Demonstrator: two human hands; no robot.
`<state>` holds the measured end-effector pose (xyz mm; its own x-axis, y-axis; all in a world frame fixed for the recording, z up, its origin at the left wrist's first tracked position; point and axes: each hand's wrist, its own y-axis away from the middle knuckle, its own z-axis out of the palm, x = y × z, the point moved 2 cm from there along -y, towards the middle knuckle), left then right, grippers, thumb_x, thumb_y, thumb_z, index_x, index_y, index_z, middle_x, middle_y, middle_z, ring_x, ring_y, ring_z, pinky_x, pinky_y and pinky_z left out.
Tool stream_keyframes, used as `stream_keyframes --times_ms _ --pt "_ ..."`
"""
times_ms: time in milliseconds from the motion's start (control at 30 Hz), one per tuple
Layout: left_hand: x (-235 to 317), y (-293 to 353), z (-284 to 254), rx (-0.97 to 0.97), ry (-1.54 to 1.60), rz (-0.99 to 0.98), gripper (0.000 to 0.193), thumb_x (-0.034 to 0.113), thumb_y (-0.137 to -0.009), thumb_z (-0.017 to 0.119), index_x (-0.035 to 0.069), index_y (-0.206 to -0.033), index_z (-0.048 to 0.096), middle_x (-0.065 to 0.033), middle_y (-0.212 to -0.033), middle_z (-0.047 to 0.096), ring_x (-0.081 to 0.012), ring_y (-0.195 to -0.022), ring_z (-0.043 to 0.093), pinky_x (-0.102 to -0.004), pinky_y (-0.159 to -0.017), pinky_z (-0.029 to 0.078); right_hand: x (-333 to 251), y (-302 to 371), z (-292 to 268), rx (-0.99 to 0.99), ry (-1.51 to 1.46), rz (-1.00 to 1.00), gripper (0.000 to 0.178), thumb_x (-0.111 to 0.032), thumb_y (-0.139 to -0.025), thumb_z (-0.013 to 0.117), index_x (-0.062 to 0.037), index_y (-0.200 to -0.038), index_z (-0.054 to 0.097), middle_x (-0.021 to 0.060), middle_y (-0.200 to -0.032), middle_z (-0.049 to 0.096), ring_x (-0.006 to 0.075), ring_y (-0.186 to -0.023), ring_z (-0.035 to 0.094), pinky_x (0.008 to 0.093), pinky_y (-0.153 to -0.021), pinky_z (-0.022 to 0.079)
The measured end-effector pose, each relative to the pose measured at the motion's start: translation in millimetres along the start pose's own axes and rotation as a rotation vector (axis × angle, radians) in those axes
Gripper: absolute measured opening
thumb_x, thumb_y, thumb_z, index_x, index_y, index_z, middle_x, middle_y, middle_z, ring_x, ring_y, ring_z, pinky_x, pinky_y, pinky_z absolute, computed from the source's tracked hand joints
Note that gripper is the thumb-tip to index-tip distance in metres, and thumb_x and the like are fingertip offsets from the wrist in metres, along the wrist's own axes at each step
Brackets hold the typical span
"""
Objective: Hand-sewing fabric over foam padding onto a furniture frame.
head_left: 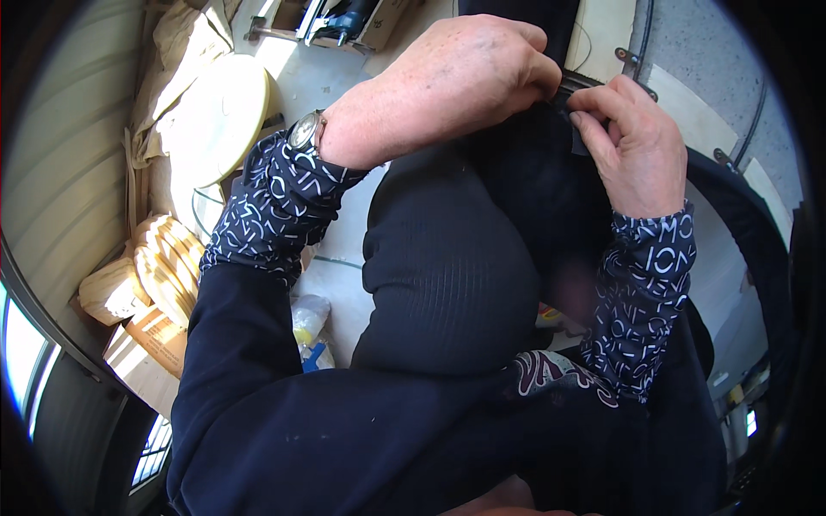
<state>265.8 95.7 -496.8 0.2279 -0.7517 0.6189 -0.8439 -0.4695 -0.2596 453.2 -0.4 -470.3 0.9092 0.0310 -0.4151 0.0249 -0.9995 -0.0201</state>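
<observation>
My left hand (pixel 489 58) reaches across above my black-clad knee, its fingers curled closed. Its fingertips are turned away, so whatever they grip is hidden. My right hand (pixel 638 142) is close beside it, thumb and forefinger bent together in a pinch at a small dark piece I cannot make out. Between the two hands runs a narrow dark strip or bar (pixel 578 82). Below the right thumb a small greyish flap (pixel 579 142) shows against dark cloth. A wristwatch (pixel 306 131) sits on my left wrist, over a patterned cuff.
An open cardboard box (pixel 379 30) with tools lies at the far side. To the left are a pale round disc (pixel 228 116), a coiled tan bundle (pixel 168 258) and a carton (pixel 155 340). A black cable (pixel 750 129) runs along pale panels at right. Clear plastic packaging (pixel 310 316) lies near my left arm.
</observation>
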Motion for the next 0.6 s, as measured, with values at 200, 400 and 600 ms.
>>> stream_keyframes --times_ms 200,400,600 --pt "-14 18 0 0.032 0.047 0.032 0.008 0.013 -0.091 0.072 0.010 -0.096 0.078 -0.0095 -0.093 0.066 -0.0302 -0.087 0.070 -0.0417 -0.075 0.058 -10 -3 14 -0.027 -0.009 -0.017 0.011 -0.008 -0.087 0.078 -0.0091 -0.098 0.076 0.0022 -0.079 0.059 0.0163 -0.061 0.053 0.0318 -0.061 0.045" --pt "-1 11 -20 0.047 -0.030 0.029 0.008 0.012 -0.090 0.071 0.009 -0.095 0.077 -0.0093 -0.091 0.064 -0.0285 -0.085 0.069 -0.0406 -0.073 0.058 -16 -8 6 -0.025 -0.013 0.008 0.011 -0.007 -0.088 0.077 -0.0090 -0.099 0.076 0.0028 -0.080 0.059 0.0166 -0.061 0.053 0.0319 -0.061 0.045" --pt "6 -3 -15 0.000 -0.135 0.089 0.013 0.013 -0.089 0.069 0.006 -0.095 0.079 -0.0102 -0.093 0.066 -0.0285 -0.086 0.070 -0.0386 -0.073 0.059 -11 -7 5 0.004 -0.012 -0.045 0.013 -0.007 -0.089 0.076 -0.0082 -0.102 0.075 0.0063 -0.082 0.057 0.0211 -0.063 0.055 0.0340 -0.063 0.046"
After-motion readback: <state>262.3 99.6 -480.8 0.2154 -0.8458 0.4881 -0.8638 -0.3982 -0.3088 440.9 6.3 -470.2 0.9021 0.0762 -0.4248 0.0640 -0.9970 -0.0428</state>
